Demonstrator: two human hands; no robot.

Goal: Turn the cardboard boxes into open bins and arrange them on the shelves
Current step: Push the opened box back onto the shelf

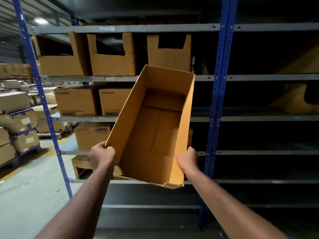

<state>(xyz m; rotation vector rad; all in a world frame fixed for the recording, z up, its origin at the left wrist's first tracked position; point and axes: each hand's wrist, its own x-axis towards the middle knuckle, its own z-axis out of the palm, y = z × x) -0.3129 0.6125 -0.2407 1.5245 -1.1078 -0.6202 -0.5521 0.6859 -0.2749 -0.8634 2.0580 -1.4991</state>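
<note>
I hold an open-topped cardboard box [151, 128] in front of the shelving, tilted with its far end raised. My left hand [101, 155] grips its near left wall. My right hand [187, 160] grips its near right wall. The inside is empty and the near edge is torn. On the upper shelf [110, 78] stand three cardboard bins with cut-out fronts [60, 54] [112, 56] [170, 52]. The bay to the right of the third bin is dark.
Blue uprights [218, 94] [39, 87] frame the grey shelves. Closed printed boxes [76, 102] [111, 102] sit on the shelf below, more boxes [92, 135] lower down. Stacked cartons on pallets [19, 121] stand at the left on the grey floor.
</note>
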